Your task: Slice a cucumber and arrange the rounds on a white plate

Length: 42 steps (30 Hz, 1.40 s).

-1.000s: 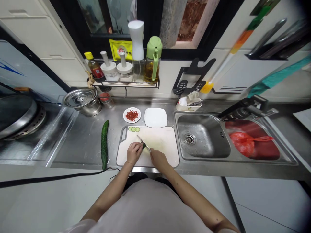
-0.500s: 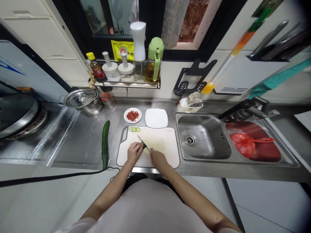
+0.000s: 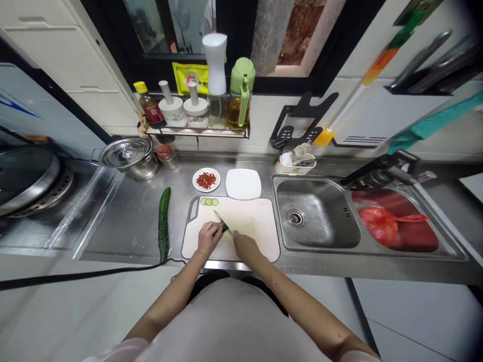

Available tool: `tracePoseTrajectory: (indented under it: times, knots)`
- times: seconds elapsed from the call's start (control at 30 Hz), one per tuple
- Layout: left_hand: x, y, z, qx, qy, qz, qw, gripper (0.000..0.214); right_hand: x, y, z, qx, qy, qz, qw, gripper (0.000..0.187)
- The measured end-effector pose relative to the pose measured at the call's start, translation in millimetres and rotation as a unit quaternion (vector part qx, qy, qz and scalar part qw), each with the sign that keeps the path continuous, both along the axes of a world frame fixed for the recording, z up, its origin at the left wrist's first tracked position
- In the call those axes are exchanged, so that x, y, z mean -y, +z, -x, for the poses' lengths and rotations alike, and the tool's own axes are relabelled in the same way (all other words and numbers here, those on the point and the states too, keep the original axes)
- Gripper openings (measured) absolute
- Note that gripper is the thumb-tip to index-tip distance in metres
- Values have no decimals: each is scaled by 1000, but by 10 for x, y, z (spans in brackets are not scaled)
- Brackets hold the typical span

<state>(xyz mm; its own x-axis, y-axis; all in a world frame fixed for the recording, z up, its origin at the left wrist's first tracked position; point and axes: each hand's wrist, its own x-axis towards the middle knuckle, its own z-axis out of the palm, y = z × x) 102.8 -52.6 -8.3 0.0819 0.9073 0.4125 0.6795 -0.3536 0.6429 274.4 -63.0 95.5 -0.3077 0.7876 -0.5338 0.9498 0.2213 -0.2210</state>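
Observation:
On the white cutting board (image 3: 260, 216), my left hand (image 3: 210, 236) is closed on a piece of cucumber (image 3: 225, 228), most of which the fingers and the blade hide. My right hand (image 3: 245, 247) grips a kitchen knife (image 3: 223, 219) by its handle. The blade points up and to the left, right beside my left fingertips and against the cucumber piece. A few pale green cucumber slices (image 3: 209, 201) lie in a row at the board's upper left. One whole cucumber (image 3: 163, 223) rests on the steel counter left of the board.
Behind the board sit a white plate (image 3: 243, 183) and a small plate of chopped red pieces (image 3: 206, 179). A lidded steel pot (image 3: 132, 157) stands at the back left. The double sink (image 3: 319, 216) is on the right, with a red plastic bag (image 3: 379, 225) in its far basin.
Almost nothing differs. The view has shifted very slightly; both hands, the knife and the cucumber piece keep nearly the same places.

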Motion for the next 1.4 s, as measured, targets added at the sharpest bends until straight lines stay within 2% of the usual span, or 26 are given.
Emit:
tracePoseTrajectory:
  times: [0.6,0.9,1.4]
  knots:
    - [-3,-33,-4,1,9,5,1000,17,-11,51,18,3,-16,-10,1000,29]
    - [0,-12,-10,0,9,5,1000,16,-21,101,19,-5,-21,9,1000,28]
    - [-4,-34,-4,0,5,7,1000,16,-51,76,66,4,-18,-1,1000,29]
